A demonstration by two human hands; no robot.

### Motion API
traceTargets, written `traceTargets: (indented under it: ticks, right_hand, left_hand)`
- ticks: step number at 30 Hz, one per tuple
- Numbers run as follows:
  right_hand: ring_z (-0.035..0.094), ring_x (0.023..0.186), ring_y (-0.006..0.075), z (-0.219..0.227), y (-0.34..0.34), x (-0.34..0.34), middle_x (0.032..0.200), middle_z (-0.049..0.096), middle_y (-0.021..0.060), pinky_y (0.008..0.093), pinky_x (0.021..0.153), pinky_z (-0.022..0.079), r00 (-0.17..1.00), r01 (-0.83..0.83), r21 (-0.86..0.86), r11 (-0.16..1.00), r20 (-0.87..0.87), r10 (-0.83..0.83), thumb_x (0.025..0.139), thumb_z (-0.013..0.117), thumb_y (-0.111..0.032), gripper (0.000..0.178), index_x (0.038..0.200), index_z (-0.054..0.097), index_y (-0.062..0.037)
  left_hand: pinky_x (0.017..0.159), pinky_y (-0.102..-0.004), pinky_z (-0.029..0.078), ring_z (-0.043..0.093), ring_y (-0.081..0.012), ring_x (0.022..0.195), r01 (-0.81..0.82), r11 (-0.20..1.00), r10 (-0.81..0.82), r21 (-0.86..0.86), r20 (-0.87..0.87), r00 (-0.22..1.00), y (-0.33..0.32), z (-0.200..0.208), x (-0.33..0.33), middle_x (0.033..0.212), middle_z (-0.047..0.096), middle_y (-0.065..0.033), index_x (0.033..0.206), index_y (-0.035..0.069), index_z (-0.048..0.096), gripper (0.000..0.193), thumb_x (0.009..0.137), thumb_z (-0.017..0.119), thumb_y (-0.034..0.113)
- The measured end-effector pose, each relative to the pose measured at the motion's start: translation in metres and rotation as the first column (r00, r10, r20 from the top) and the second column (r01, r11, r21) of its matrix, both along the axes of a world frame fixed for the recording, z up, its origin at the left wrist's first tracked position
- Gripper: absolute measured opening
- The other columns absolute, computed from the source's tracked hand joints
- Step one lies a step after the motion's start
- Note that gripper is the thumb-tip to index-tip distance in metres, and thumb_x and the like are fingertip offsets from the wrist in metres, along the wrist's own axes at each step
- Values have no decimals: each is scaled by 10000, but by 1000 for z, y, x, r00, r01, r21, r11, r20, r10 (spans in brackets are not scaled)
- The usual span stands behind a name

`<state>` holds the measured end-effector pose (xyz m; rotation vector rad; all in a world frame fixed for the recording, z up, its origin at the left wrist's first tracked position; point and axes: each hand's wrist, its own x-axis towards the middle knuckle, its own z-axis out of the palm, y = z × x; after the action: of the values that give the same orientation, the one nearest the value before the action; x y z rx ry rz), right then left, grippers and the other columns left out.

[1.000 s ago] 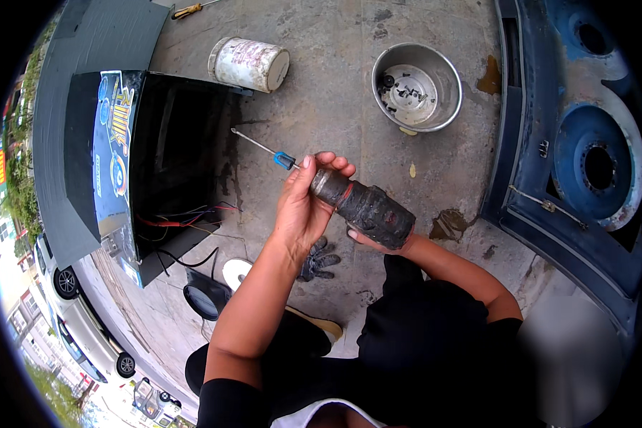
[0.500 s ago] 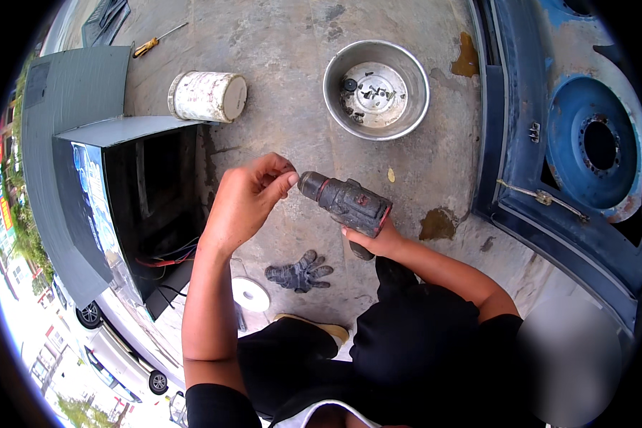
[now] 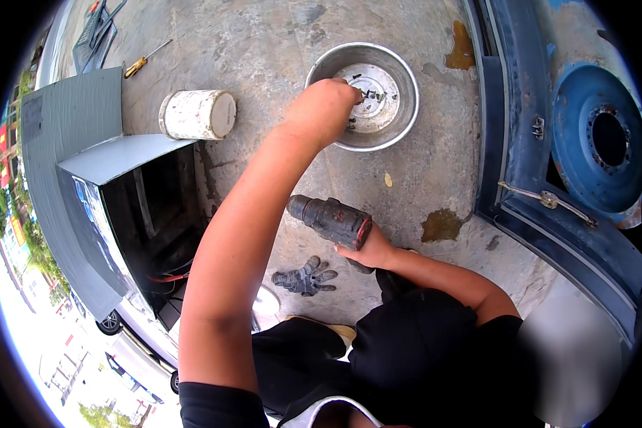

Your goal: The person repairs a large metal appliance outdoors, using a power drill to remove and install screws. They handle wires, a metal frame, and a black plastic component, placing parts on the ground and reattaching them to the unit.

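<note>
My left hand (image 3: pixel 328 107) reaches over the near left rim of a round metal basin (image 3: pixel 404 128). Small dark pieces (image 3: pixel 374 96), perhaps screws, lie on the basin's bottom, right by my fingertips. Most of the fingers are hidden behind the back of the hand, so whether they grip anything does not show. Below the basin, my right hand (image 3: pixel 374 251) is wrapped round the handle of a dark, worn cordless drill (image 3: pixel 333 220). Its chuck points left, with no part of it touching my left forearm that I can make out.
On the left stands an open grey metal cabinet (image 3: pixel 125 153) with wires inside. Beside it lies a white bucket (image 3: pixel 198 114), and farther off a screwdriver (image 3: pixel 146 58). A grey glove (image 3: pixel 305 277) lies on the concrete near my feet. A blue metal panel (image 3: pixel 503 143) runs along the right.
My left hand has left the front of the drill's chuck and moved away from me into the basin. The drill, still in my right hand, has shifted slightly left and down in view.
</note>
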<state>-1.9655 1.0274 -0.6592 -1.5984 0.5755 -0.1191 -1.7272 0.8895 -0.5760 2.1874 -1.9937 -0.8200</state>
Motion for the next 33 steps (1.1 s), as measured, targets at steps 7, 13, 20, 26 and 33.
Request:
traceTargets:
  ticks: [7,13,20,26,33]
  right_hand:
    - [612,923,358,1,-4,0,999,642,185,402,829,489,1000,-7,42,999,7,7,664,754,-223,467,1067,607,-40]
    - [617,896,349,-3,-2,1,968,647,170,399,814,491,1000,-9,61,998,13,8,661,756,-212,436,1036,610,-44]
    - [623,842,332,1,-4,4,894,654,149,389,777,491,999,-40,90,995,24,38,651,763,-217,367,944,624,-47]
    - [616,836,345,3,-6,6,875,647,158,396,762,490,996,-85,54,995,-5,86,639,756,-220,379,947,618,-49]
    - [614,842,350,-1,-7,1,892,643,166,405,771,490,999,-28,35,999,25,27,640,755,-229,403,972,611,-50]
  left_hand:
    - [840,-383,524,643,-297,968,25,977,-57,211,148,987,-19,-46,-15,1007,659,-170,996,87,685,274,784,543,-13]
    - [840,-404,500,621,-319,963,-71,997,71,7,1,998,-24,-58,-26,1040,629,-135,1106,137,656,346,811,511,31]
    - [810,-384,517,629,-287,966,-98,990,89,104,85,992,-29,-66,-35,1070,617,-105,1137,192,633,362,829,511,46]
    - [751,-382,532,653,-273,899,-28,993,2,112,223,975,-28,-71,-38,998,633,-101,985,167,664,248,820,510,63]
    - [693,-371,540,660,-258,857,-8,999,-5,51,266,964,-25,-73,-39,940,633,-97,956,168,677,237,809,520,67]
